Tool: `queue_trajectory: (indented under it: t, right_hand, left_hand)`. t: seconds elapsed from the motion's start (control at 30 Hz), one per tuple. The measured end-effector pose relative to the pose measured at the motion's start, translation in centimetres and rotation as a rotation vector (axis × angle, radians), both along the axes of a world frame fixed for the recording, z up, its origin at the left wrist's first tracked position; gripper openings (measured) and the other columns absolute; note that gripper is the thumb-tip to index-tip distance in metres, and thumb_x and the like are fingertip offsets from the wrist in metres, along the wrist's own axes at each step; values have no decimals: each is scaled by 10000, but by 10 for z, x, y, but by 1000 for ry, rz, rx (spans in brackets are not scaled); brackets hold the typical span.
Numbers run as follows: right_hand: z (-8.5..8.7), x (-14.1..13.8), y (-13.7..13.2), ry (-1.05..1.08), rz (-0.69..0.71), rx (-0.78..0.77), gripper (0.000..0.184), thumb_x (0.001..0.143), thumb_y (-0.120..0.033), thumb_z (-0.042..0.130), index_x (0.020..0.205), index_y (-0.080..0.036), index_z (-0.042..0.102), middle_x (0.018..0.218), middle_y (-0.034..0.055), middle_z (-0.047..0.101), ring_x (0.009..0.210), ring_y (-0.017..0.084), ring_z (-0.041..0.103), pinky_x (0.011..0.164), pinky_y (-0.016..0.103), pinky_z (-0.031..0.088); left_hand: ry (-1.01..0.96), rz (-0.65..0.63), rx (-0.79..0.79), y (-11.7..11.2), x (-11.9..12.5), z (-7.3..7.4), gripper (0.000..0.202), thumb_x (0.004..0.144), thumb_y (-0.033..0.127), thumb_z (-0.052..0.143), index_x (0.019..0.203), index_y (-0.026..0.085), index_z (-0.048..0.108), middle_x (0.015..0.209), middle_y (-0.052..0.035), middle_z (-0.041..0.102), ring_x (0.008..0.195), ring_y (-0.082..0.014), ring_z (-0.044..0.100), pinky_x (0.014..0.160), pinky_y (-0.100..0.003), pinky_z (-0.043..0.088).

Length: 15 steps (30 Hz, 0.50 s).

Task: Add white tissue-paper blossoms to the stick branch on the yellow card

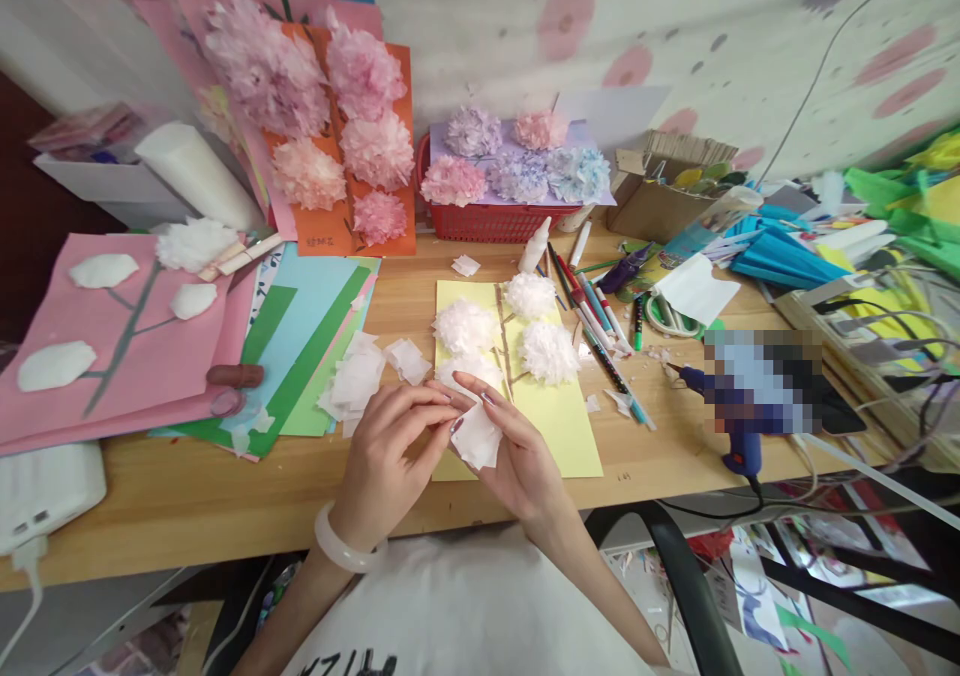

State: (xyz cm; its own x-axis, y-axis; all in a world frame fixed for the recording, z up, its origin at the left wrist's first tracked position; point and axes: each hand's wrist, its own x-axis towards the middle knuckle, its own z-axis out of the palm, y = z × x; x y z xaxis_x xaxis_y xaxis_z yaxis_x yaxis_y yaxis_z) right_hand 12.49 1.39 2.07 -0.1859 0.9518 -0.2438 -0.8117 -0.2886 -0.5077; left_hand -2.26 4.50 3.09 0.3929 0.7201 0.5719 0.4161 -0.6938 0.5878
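Between my two hands is a small stack of white tissue paper squares (478,438), above the front edge of the desk. My left hand (396,446), with a white bangle at the wrist, pinches at the paper's upper left edge. The fingers of my right hand (517,446) are closed around the paper from the right. Behind them lies a yellow sheet (559,436) with a drawn brown branch and several fluffy white paper flowers (550,352). Loose white tissue squares (352,381) are heaped just left of the yellow sheet, near my left hand.
Pink card (172,366) and green paper (300,356) lie at left. Finished flower pictures lean behind, one over a red basket (487,224). Pens (600,306), a white glue bottle (535,246) and a blue glue gun (742,446) with its cord are at right.
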Motion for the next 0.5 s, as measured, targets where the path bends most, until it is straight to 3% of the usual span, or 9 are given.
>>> queue_trajectory:
  t: [0.17, 0.4, 0.5]
  right_hand:
    - [-3, 1, 0, -8, 9, -33, 242, 840, -293, 631, 1050, -195, 700, 1114, 75, 705, 952, 175, 658, 833, 277, 500]
    - [0, 3, -4, -107, -93, -55, 217, 794, -273, 704, 983, -168, 705, 898, 58, 696, 772, 141, 640, 701, 235, 492]
    - [1, 3, -5, -165, -121, -19, 207, 828, -314, 686, 980, -173, 678, 684, -21, 558, 505, 63, 460, 494, 195, 382]
  left_hand:
    - [-111, 41, -48, 0, 2, 2, 161, 796, 49, 643, 865, 194, 639, 904, -31, 680, 898, -177, 625, 838, -343, 479]
    - [-453, -26, -395, 4, -1, -6, 101, 805, 130, 661, 744, 199, 620, 819, -19, 640, 825, -154, 635, 776, -299, 539]
    - [-574, -5, -523, 7, -4, -9, 141, 771, 174, 712, 690, 197, 599, 793, -9, 648, 781, -136, 648, 715, -246, 552]
